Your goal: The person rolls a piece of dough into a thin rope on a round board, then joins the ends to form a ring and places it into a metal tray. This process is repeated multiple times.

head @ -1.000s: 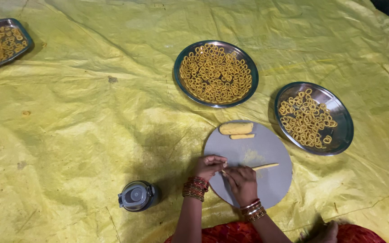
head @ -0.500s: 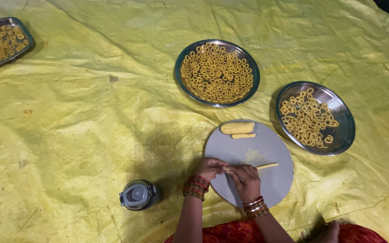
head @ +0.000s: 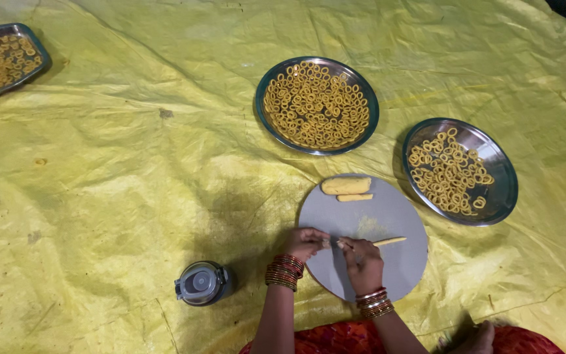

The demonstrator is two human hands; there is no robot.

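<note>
A round grey board (head: 394, 262) lies on the yellow sheet in front of me. My left hand (head: 307, 242) and my right hand (head: 361, 262) meet at the board's left side, fingertips pinching a thin rope of yellow dough (head: 388, 241) that stretches to the right. A thick roll of dough (head: 346, 185) and a shorter thin piece (head: 354, 197) rest at the board's far edge. Both wrists wear red and gold bangles.
A round steel plate (head: 317, 105) full of dough rings sits beyond the board. A second plate (head: 460, 170), partly filled, lies at the right. A tray of rings (head: 1, 62) is at the far left. A small lidded jar (head: 201, 283) stands left of my arm.
My hands have stayed at the board's left side with the dough rope; the view has shifted only slightly.
</note>
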